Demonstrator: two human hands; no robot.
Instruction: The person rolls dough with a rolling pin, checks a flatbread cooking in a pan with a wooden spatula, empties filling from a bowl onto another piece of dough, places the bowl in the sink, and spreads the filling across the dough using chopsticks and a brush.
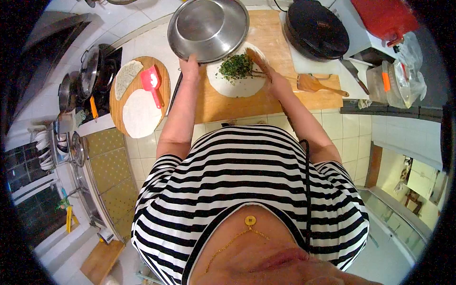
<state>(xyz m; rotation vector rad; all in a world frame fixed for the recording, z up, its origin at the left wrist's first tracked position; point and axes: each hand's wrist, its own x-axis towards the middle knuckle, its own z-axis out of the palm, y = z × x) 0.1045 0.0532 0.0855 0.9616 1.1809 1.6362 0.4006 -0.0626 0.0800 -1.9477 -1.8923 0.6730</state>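
My left hand (191, 68) grips the near rim of a wide steel bowl (209, 23), which is tipped up over the back of the wooden board (213, 111). Beneath its rim lies a thin white round of dough (235, 89) with a heap of chopped greens (236, 67) on it. My right hand (278, 85) is closed around a brown wooden spatula (259, 62), whose blade is at the right edge of the greens. Its fingers are partly hidden. To the right, a lighter wooden spatula (316, 85) rests on the board.
At left, a round wooden board (164, 102) holds a folded filled dough piece (127, 76), a flat dough round (141, 114) and a red scoop (152, 84). A black electric griddle (317, 29) stands back right, near a knife (355, 76) and a plastic tub (387, 83). Pans (95, 71) sit far left.
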